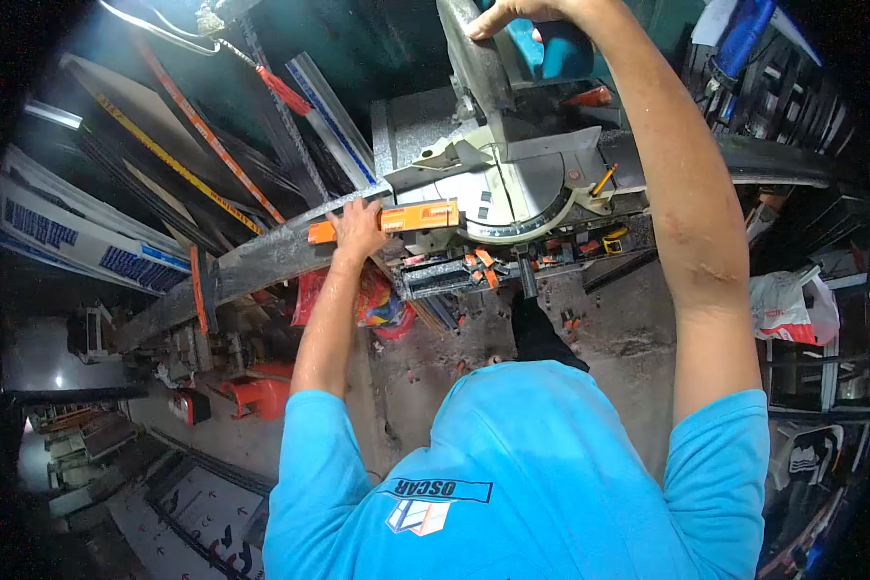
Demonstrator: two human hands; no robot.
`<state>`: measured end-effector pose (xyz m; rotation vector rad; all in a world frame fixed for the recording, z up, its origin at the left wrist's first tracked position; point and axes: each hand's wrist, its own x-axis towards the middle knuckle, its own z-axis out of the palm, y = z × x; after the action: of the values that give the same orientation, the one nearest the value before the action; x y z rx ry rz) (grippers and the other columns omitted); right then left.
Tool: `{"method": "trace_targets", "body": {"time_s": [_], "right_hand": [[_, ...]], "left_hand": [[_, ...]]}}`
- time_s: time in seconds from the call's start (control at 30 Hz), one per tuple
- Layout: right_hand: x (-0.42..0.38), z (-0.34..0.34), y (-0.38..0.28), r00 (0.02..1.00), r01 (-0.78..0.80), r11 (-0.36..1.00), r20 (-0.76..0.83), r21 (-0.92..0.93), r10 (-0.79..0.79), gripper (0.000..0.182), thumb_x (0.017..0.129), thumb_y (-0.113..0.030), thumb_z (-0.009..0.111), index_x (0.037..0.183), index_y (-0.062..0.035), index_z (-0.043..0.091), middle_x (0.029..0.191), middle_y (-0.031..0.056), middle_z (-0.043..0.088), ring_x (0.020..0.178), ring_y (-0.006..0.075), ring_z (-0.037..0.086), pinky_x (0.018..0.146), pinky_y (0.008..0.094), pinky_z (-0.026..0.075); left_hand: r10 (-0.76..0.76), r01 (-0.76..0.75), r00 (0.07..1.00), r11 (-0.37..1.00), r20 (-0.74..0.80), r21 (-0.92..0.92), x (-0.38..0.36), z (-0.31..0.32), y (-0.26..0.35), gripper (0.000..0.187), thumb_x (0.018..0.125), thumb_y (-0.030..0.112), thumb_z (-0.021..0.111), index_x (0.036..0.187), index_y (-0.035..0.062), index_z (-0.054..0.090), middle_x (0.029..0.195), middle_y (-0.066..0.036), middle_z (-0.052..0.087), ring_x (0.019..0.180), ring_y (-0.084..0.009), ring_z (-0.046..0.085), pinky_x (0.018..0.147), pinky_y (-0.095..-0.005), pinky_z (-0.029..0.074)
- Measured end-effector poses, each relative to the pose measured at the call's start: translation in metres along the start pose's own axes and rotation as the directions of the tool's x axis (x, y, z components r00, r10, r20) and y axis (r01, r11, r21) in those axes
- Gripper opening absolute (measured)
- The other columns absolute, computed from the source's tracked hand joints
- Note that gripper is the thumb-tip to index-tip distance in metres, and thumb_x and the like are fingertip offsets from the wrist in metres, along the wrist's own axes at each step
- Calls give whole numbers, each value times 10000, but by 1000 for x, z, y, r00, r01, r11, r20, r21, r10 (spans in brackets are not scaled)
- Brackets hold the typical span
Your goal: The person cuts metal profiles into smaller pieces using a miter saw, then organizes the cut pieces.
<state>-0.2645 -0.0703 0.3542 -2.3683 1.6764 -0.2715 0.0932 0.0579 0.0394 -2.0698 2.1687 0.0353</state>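
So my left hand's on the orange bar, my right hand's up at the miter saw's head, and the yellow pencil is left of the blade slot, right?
Not quite: in the head view, the yellow pencil is right of the blade slot. Your left hand is on the orange bar, and your right hand is up at the miter saw's head.

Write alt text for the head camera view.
A person's left hand holds an orange-wrapped bar at a miter saw; their right hand touches the saw's upper part. A yellow pencil sits at the saw's right, and long profiles stand at left.
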Motion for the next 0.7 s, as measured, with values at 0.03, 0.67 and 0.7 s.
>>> {"method": "trace_targets", "body": {"time_s": [0.03,0.67,0.7], "right_hand": [[1,1,2,1000,-2,1000,2,-5,2,755,605,-582,905,1029,26,760,1145,250,695,1004,381,677,878,449,568],[-43,-3,-15,989,-76,984,-117,163,95,959,556,-454,967,1238,91,571,1163,258,706,1044,360,703,883,428,576],[-40,4,-12,978,-72,985,-183,157,100,938,555,-449,969,1217,90,581,1166,261,702,1057,361,699,887,425,574]], "left_hand": [[52,-53,998,999,-48,-10,2,6,-5,499,793,315,784,1239,135,651,1305,-137,584,1261,-361,540,1084,-774,300],[-129,17,992,23,14,-1000,-113,45,223,462,1046,405,576,1249,-10,593,1062,-108,675,1001,-207,621,900,-355,490],[-126,15,992,10,13,-1000,-110,51,233,503,1045,447,562,1203,-29,597,988,-140,673,944,-227,624,846,-382,485]]}}
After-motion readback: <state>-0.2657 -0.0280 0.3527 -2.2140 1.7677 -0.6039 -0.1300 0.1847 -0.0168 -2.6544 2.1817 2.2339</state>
